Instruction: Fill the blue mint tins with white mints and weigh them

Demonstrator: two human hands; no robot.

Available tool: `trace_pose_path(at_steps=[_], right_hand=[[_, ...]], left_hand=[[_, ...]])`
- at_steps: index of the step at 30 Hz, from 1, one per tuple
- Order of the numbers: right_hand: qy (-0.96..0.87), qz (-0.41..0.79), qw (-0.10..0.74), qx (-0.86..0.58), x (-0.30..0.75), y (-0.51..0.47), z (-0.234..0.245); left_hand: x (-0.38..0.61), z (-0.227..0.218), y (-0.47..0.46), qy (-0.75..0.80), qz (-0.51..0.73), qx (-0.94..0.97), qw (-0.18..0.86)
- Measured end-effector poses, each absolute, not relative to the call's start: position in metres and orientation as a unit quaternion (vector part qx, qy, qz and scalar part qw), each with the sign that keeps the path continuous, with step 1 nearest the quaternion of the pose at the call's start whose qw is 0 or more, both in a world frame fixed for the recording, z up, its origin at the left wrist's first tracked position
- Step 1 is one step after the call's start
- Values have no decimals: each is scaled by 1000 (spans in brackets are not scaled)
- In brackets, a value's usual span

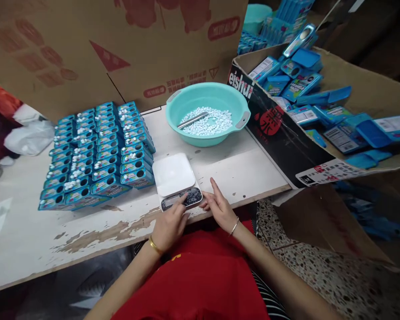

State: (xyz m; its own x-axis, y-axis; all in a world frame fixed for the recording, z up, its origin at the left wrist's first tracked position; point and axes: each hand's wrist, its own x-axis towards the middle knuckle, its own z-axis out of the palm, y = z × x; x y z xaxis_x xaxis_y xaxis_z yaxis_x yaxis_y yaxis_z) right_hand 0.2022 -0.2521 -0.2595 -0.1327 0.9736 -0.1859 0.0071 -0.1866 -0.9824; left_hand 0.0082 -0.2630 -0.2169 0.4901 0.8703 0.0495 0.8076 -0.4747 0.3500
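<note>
A white digital kitchen scale (174, 174) rests near the table's front edge, its top bare. My left hand (169, 226) holds nothing; its index finger is stretched out onto the scale's dark button panel (194, 197), the other fingers curled. Beside the panel's right end is my right hand (222, 211), open, with its fingers apart and a fingertip close to the scale's corner. Behind the scale stands a turquoise basin (206, 138) with small white pellets (213, 125) and a metal scoop (192, 120) inside.
Rows of blue flip-top boxes (108, 183) stand to the left, some with white pellets on top. A black carton (263, 120) full of blue boxes (302, 86) is at the right. A large cardboard box (86, 26) walls off the back; a clear plastic bag (31, 138) lies far left.
</note>
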Motion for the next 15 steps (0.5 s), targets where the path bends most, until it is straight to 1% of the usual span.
trace_pose_path(at_steps=[2,5,11,13,15], right_hand=[[-469,583,422,-511,202,-253,-260],[-444,600,430,-507,202,-251,-258],[-354,675,415,-498,202,-241,-254],[-341,669,416,-513,202,-231,-253],[-334,641,436,-536,202,-213,-249]], left_hand=[[12,-221,-262,487,80,859,134],[13,-221,-260,491,73,858,133],[12,-208,-252,520,124,826,180],[9,-204,-246,517,143,824,182],[2,-202,-238,504,162,833,162]])
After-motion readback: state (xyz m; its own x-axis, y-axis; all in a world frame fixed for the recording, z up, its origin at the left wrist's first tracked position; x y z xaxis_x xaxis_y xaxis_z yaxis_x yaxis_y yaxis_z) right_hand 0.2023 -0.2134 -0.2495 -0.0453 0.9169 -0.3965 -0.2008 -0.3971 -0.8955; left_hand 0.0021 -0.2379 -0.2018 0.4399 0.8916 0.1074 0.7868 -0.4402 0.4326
